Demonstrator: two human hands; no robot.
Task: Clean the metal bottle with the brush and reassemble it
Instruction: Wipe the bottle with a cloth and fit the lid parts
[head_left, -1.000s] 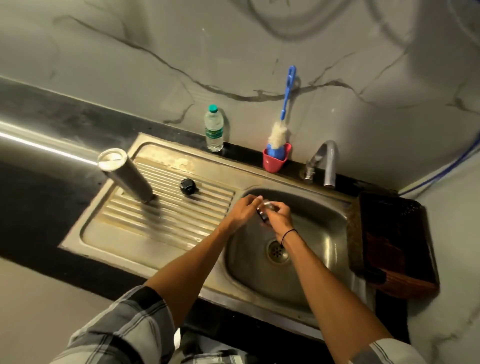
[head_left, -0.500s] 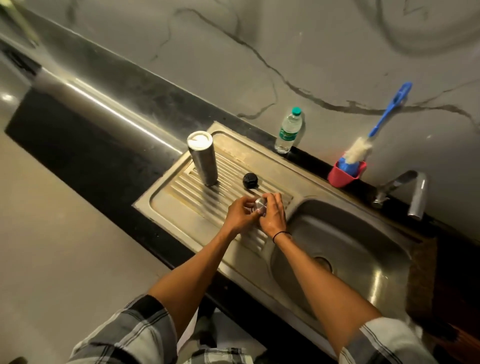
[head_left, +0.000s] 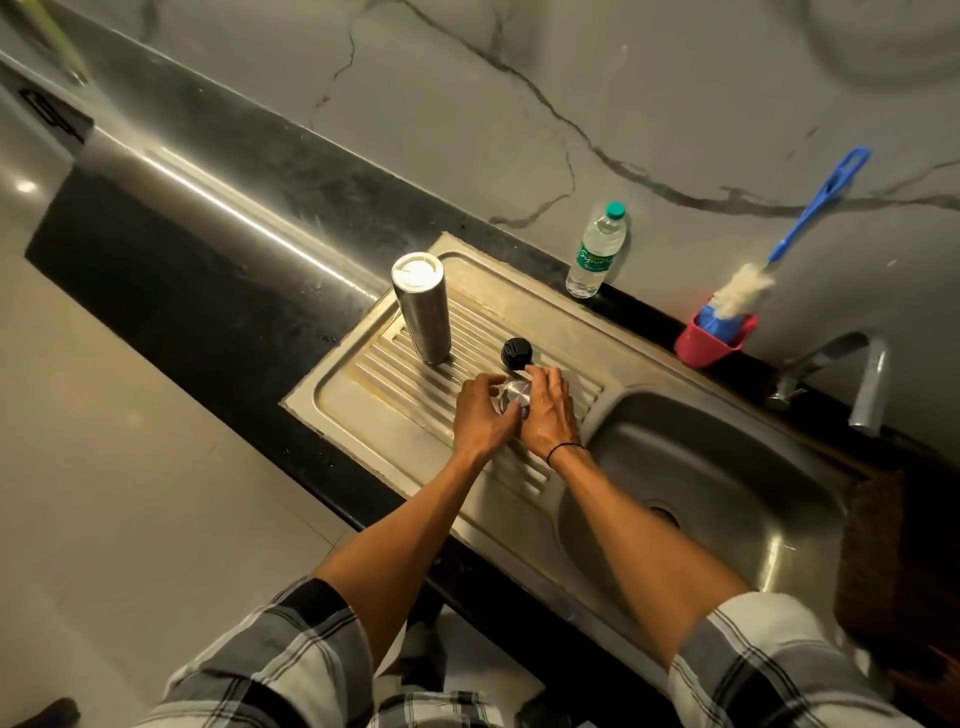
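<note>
The metal bottle (head_left: 422, 312) stands upside down on the ribbed drainboard (head_left: 395, 410), base up. A black stopper (head_left: 517, 352) lies on the ribs to its right. Just in front of the stopper, a small shiny metal cap (head_left: 514, 395) sits low over the drainboard between both hands. My left hand (head_left: 480, 418) curls round its left side and my right hand (head_left: 550, 410) holds its right side, fingers reaching past it toward the stopper. The blue-handled bottle brush (head_left: 789, 234) stands in a red cup (head_left: 711, 345) against the wall.
A plastic water bottle (head_left: 595, 252) stands behind the drainboard. The sink basin (head_left: 727, 483) with its drain lies to the right, the tap (head_left: 862, 384) behind it. A dark rack (head_left: 898, 561) sits at the far right. Black counter (head_left: 182, 249) stretches left.
Both hands carried the metal cap from over the sink basin leftward to the drainboard, down close to the ribs near the black stopper. The camera view swung left.
</note>
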